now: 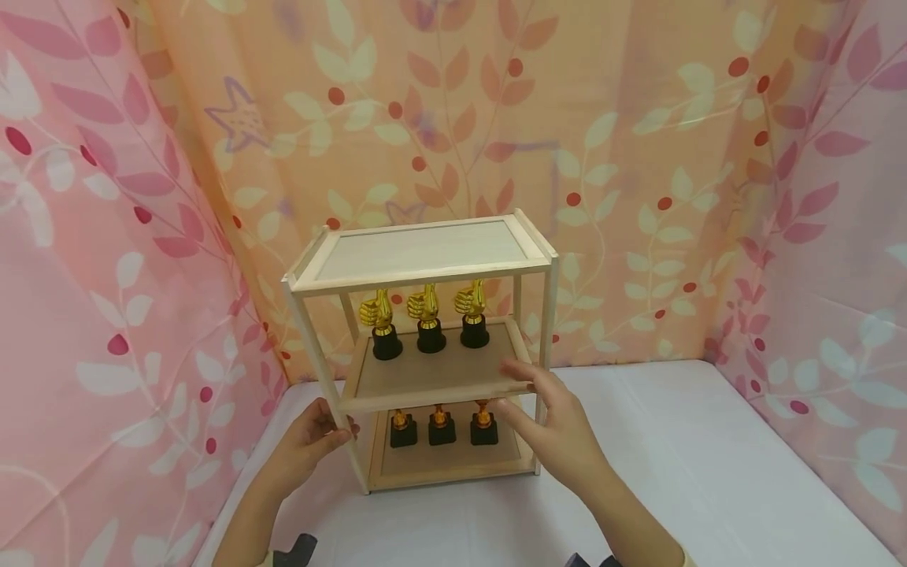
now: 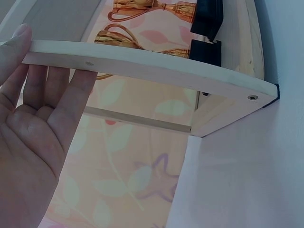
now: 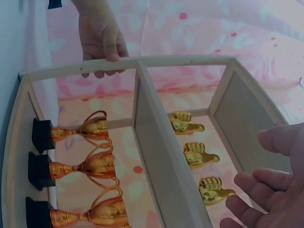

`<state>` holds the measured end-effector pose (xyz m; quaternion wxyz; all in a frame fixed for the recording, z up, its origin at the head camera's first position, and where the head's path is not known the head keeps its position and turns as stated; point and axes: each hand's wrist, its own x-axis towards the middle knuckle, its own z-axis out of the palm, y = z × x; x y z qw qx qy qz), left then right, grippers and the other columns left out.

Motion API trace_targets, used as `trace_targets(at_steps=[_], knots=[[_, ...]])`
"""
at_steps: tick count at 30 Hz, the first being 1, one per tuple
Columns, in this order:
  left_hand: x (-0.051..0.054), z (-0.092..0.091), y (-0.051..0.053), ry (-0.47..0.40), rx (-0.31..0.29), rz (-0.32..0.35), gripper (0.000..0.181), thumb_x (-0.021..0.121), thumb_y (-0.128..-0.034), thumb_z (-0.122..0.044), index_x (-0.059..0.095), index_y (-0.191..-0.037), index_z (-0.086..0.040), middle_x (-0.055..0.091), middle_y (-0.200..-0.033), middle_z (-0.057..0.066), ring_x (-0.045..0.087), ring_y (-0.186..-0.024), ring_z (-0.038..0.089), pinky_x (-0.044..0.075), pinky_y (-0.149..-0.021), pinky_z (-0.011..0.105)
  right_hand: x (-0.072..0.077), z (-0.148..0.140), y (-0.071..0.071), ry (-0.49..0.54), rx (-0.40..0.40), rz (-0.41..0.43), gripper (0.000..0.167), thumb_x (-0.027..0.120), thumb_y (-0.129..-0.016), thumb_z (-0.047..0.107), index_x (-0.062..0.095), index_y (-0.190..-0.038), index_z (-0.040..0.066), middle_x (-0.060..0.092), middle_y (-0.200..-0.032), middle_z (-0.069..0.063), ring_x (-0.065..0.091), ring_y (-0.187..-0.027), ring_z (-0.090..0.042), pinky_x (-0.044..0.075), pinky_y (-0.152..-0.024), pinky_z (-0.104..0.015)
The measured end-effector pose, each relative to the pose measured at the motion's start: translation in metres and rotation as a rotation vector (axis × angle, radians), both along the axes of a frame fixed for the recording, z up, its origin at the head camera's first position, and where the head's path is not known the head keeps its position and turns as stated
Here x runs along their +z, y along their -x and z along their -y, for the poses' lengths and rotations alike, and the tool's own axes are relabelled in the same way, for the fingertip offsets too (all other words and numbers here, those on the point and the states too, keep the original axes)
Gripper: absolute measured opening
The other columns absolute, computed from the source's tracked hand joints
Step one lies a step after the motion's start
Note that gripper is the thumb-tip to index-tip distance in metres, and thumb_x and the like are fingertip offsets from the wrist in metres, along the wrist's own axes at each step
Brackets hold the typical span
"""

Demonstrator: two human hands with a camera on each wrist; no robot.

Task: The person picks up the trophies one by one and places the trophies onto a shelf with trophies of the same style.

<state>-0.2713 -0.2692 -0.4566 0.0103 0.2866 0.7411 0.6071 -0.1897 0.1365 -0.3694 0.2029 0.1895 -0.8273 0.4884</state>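
A three-tier wooden shelf rack (image 1: 425,250) stands on the white cloth. My left hand (image 1: 308,445) holds its front left post, thumb on one side and fingers behind, as the left wrist view also shows. Beside the front right post, my right hand (image 1: 563,425) is spread with nothing in it; whether it touches the rack I cannot tell. Three gold thumbs-up trophies (image 1: 429,311) on black bases line the middle tier. On the bottom tier are three orange-gold cup trophies (image 3: 97,166), their tops hidden in the head view by the tier above.
Nothing stands on the rack's top panel. White cloth (image 1: 652,441) covers the surface around the rack. An orange leaf-patterned curtain (image 1: 623,157) hangs behind, with pink patterned curtains at the left (image 1: 106,276) and right (image 1: 843,236).
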Motion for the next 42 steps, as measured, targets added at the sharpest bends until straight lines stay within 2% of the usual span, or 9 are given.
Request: trace_targets(at_steps=[6,9,16,20,25,34,38,42], knots=[[-0.002,0.000,-0.001,-0.007,-0.001,0.014,0.030,0.060,-0.1004,0.001,0.041,-0.123,0.010,0.057,-0.114,0.030,0.070,-0.107,0.017,0.056,-0.095,0.027,-0.005,-0.015,-0.008,-0.063,-0.021,-0.060,0.045,0.074,-0.095,0.031,0.060,-0.137,0.025,0.062,-0.137,0.013,0.052,-0.132,-0.007,0.042,-0.110,-0.026],[-0.003,0.001,-0.001,-0.010,-0.004,0.020,0.032,0.060,-0.1005,0.001,0.040,-0.124,0.010,0.057,-0.114,0.029,0.070,-0.107,0.017,0.056,-0.095,0.027,-0.008,-0.022,-0.010,-0.099,-0.027,-0.090,0.043,0.076,-0.095,0.028,0.062,-0.135,0.024,0.063,-0.135,0.015,0.053,-0.131,-0.007,0.042,-0.109,-0.020],[-0.006,0.002,-0.001,-0.011,-0.013,0.019,0.030,0.058,-0.1010,0.002,0.040,-0.124,0.010,0.057,-0.114,0.027,0.070,-0.107,0.018,0.056,-0.095,0.027,-0.016,-0.040,-0.011,-0.198,-0.049,-0.200,0.044,0.077,-0.093,0.023,0.062,-0.135,0.025,0.064,-0.131,0.015,0.055,-0.129,-0.010,0.045,-0.107,-0.025],[-0.007,0.002,-0.001,-0.016,-0.017,0.018,0.028,0.058,-0.1010,0.003,0.040,-0.122,0.010,0.058,-0.113,0.025,0.070,-0.107,0.018,0.056,-0.095,0.028,-0.018,-0.051,-0.009,-0.236,-0.011,-0.254,0.047,0.078,-0.093,0.019,0.062,-0.137,0.021,0.065,-0.130,0.013,0.057,-0.127,-0.010,0.042,-0.106,-0.021],[-0.006,0.002,-0.003,-0.015,-0.012,0.018,0.029,0.058,-0.1010,0.002,0.040,-0.122,0.010,0.058,-0.113,0.026,0.070,-0.107,0.018,0.056,-0.095,0.028,-0.014,-0.062,-0.006,-0.251,0.036,-0.297,0.045,0.079,-0.091,0.013,0.064,-0.133,0.018,0.067,-0.128,0.010,0.059,-0.124,-0.012,0.040,-0.106,-0.014],[-0.005,0.004,-0.003,-0.002,0.009,-0.019,0.027,0.059,-0.1000,0.003,0.043,-0.121,0.009,0.059,-0.111,0.027,0.071,-0.105,0.019,0.057,-0.093,0.027,-0.006,-0.083,0.001,-0.342,0.019,-0.352,0.049,0.081,-0.087,0.011,0.064,-0.132,0.016,0.065,-0.129,0.007,0.056,-0.126,-0.015,0.035,-0.110,-0.014],[-0.003,0.003,-0.002,-0.007,0.000,-0.013,0.028,0.059,-0.0999,0.003,0.043,-0.122,0.009,0.059,-0.112,0.025,0.070,-0.107,0.020,0.057,-0.094,0.028,-0.006,-0.093,0.004,-0.339,0.034,-0.377,0.050,0.083,-0.084,0.008,0.066,-0.130,0.016,0.066,-0.127,0.006,0.056,-0.124,-0.015,0.035,-0.109,-0.014],[-0.001,0.001,-0.001,-0.007,0.014,-0.003,0.028,0.061,-0.0995,0.002,0.043,-0.121,0.008,0.060,-0.111,0.024,0.070,-0.108,0.022,0.056,-0.095,0.027,-0.005,-0.099,0.007,-0.366,0.011,-0.403,0.048,0.083,-0.083,0.009,0.067,-0.128,0.014,0.066,-0.126,0.004,0.056,-0.124,-0.017,0.032,-0.113,-0.016]])
